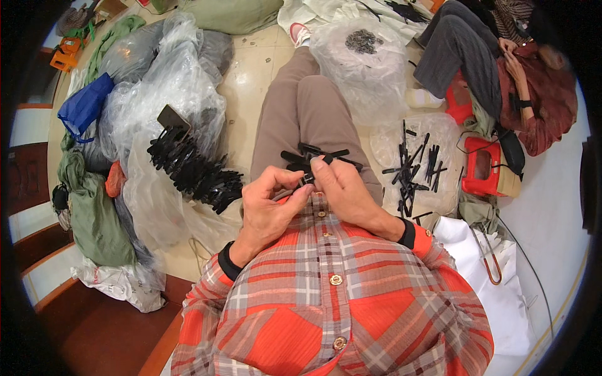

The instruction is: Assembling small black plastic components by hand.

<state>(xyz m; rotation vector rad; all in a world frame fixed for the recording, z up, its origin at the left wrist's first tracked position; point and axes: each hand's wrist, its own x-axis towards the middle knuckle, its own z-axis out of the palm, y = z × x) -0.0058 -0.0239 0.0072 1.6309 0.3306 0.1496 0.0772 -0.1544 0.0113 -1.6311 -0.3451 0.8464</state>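
Note:
My left hand (269,203) and my right hand (348,191) meet in front of my waist, above my lap. Fingertips of both are pinched round a small black piece (306,180) with a shiny part; its exact kind is too small to tell. Several short black strips (338,153) lie across my thighs, just beyond the fingers. To the left, a long heap of black strip-like pieces (194,166) rests on clear plastic sheeting (169,219). On the right, loose black sticks (411,166) are scattered over another clear plastic sheet (382,135).
A dark phone (172,119) lies on the left heap. Farther off, a clear bag (338,75) holds small dark parts (364,42). Another person (533,88) sits at the far right, near a red plastic stool (481,166). White cloth (464,244) and a cable (533,269) lie nearer right.

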